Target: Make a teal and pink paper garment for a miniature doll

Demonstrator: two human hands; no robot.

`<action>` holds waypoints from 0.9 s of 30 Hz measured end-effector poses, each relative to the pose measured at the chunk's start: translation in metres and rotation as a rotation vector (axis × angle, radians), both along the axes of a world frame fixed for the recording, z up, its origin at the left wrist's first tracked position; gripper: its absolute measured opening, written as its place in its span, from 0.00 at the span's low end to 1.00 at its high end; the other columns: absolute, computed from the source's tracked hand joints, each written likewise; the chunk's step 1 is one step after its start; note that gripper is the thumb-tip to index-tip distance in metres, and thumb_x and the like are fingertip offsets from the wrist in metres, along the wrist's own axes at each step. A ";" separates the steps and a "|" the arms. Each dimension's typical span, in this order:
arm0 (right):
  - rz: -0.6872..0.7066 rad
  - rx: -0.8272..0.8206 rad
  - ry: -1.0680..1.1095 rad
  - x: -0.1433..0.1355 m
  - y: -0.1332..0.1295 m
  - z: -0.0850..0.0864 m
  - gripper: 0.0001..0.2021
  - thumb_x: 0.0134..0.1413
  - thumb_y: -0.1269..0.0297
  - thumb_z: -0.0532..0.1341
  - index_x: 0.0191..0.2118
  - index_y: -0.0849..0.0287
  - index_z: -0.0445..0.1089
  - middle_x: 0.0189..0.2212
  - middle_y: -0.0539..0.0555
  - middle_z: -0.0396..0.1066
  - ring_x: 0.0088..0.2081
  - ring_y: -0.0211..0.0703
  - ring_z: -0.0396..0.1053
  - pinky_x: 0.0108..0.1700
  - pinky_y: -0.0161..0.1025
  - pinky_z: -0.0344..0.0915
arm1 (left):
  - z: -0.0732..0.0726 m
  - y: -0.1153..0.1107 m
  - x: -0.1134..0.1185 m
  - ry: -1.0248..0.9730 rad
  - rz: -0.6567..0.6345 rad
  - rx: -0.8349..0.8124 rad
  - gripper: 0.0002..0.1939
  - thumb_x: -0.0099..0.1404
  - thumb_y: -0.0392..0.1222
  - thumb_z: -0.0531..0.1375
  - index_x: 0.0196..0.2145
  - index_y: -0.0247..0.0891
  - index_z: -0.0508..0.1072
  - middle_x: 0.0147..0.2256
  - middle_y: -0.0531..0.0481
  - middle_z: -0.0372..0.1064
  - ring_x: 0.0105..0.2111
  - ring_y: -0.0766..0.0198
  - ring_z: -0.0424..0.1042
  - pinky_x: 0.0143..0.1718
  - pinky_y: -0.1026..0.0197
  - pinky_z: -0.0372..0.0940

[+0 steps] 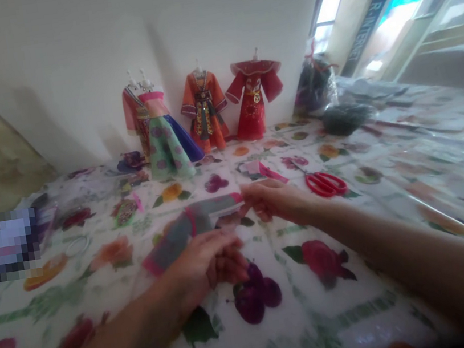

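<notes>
A small grey doll garment with pink trim [173, 241] lies on the flowered tablecloth, blurred by motion. My right hand [270, 198] is closed in a pinch at the pink-edged end of its narrow part. In front of the garment is my left hand [213, 260], its fingers loosely curled and the thumb apart from them, with nothing visible in it. The left wrist covers part of the garment's lower edge. Just beyond the right hand lie a pink-and-white piece [259, 170] and red-handled scissors [325, 183].
Several dressed doll forms stand along the wall, among them a green-skirted dress [167, 143], an orange robe [205, 111] and a red robe [254, 99]. A dark plastic-wrapped bundle [347, 117] sits at the back right. A small green-edged packet [125, 212] lies at left.
</notes>
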State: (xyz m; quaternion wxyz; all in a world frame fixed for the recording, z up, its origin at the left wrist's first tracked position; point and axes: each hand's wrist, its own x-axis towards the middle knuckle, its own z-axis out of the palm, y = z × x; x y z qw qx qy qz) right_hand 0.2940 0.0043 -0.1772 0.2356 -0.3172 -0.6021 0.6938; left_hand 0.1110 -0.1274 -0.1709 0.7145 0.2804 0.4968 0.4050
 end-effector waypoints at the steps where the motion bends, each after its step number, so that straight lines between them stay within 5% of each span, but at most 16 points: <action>1: 0.015 0.003 -0.017 0.000 -0.001 0.001 0.21 0.60 0.46 0.63 0.38 0.62 0.76 0.33 0.59 0.79 0.19 0.31 0.58 0.20 0.32 0.57 | 0.000 -0.003 0.002 0.015 -0.106 0.005 0.12 0.61 0.48 0.66 0.29 0.36 0.78 0.24 0.45 0.75 0.20 0.63 0.74 0.22 0.66 0.65; 4: 0.057 0.015 -0.076 0.000 -0.008 0.008 0.21 0.63 0.45 0.60 0.41 0.61 0.75 0.37 0.60 0.80 0.21 0.33 0.65 0.23 0.33 0.64 | -0.001 -0.007 0.004 0.118 -0.223 0.111 0.11 0.61 0.48 0.66 0.29 0.37 0.77 0.26 0.45 0.76 0.20 0.63 0.74 0.21 0.66 0.64; 10: 0.126 0.140 -0.179 -0.007 -0.034 0.027 0.16 0.66 0.50 0.57 0.39 0.58 0.72 0.39 0.55 0.77 0.26 0.37 0.74 0.25 0.32 0.69 | -0.010 0.000 0.003 0.446 -0.003 0.357 0.12 0.60 0.50 0.68 0.33 0.41 0.73 0.21 0.51 0.72 0.19 0.61 0.74 0.20 0.65 0.64; 16: 0.163 0.332 -0.193 -0.008 -0.045 0.026 0.14 0.66 0.52 0.57 0.39 0.57 0.72 0.35 0.52 0.74 0.32 0.39 0.75 0.30 0.33 0.71 | -0.015 0.002 0.001 0.414 0.026 0.405 0.08 0.62 0.47 0.64 0.30 0.42 0.72 0.18 0.53 0.68 0.17 0.63 0.69 0.18 0.64 0.59; 27: -0.053 -0.107 -0.043 -0.010 -0.028 0.013 0.11 0.61 0.54 0.64 0.40 0.57 0.75 0.36 0.55 0.78 0.36 0.42 0.77 0.37 0.37 0.73 | 0.000 -0.007 -0.002 0.402 0.122 0.602 0.05 0.67 0.40 0.60 0.32 0.41 0.71 0.23 0.55 0.66 0.22 0.67 0.66 0.25 0.65 0.60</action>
